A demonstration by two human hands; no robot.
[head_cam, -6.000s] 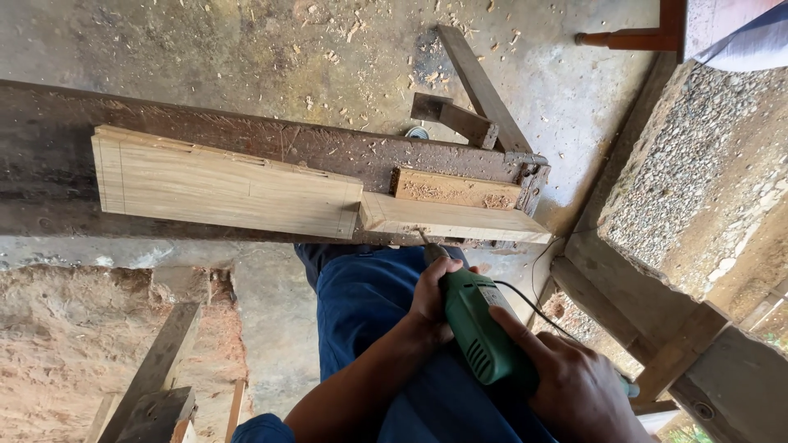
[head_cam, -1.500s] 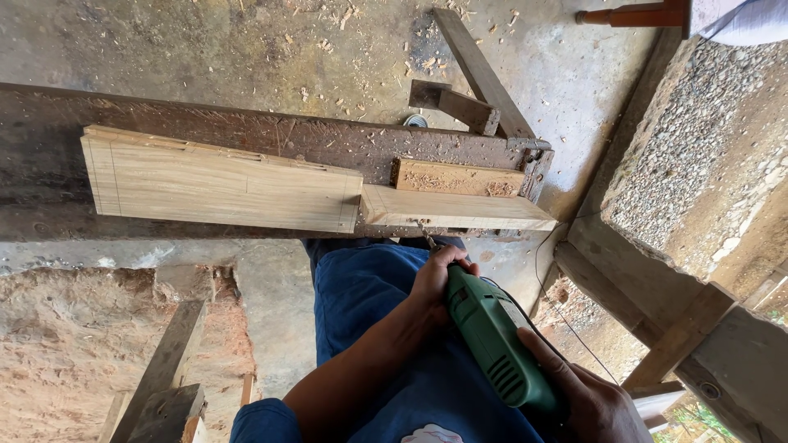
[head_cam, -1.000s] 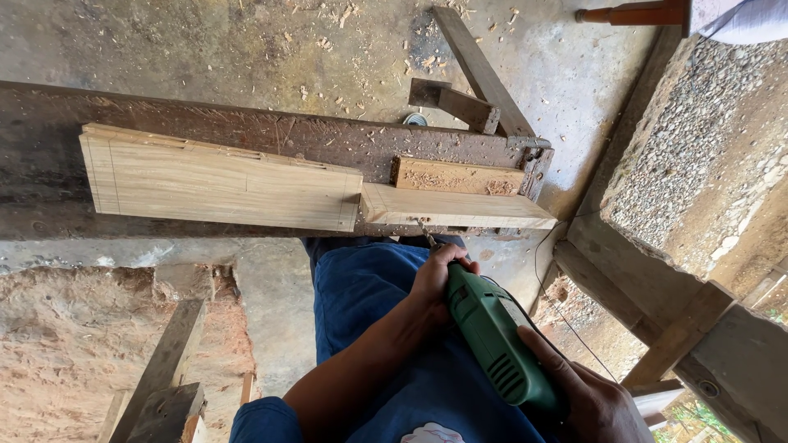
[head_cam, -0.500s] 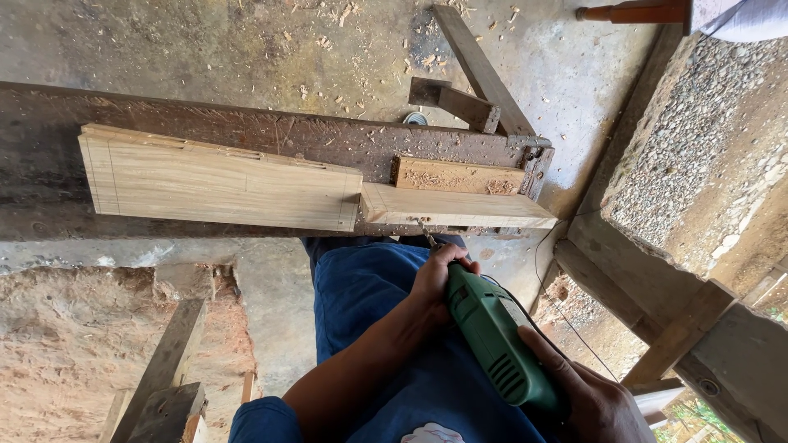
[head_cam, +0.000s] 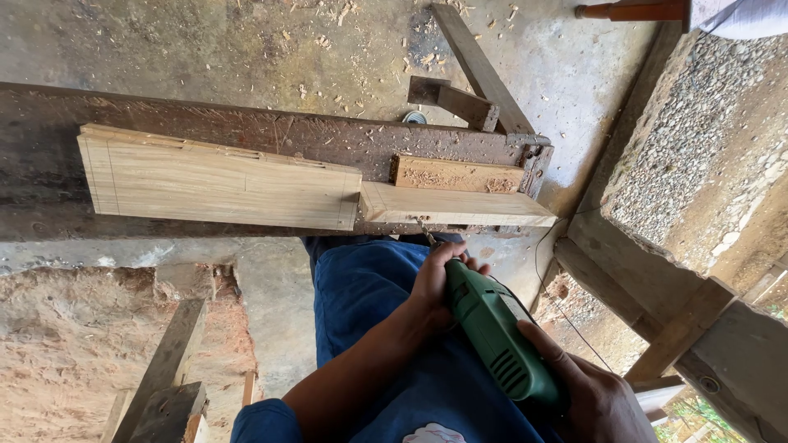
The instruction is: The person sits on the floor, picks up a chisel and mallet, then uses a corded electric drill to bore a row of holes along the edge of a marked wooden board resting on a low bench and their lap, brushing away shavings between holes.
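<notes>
Hands at the workbench: we grip 1 green electric drill (head_cam: 492, 340), our left hand (head_cam: 439, 279) wrapped round its front end, our right hand (head_cam: 595, 402) clasping its rear. Its bit meets the near edge of the pale narrow board (head_cam: 455, 207), which lies on the dark bench beam (head_cam: 246, 135) beside 1 wider plank (head_cam: 217, 180). We see no containers.

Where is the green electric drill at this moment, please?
The green electric drill sits lower right in the head view, between the left hand and right hand, below the pale wooden plank.
</notes>
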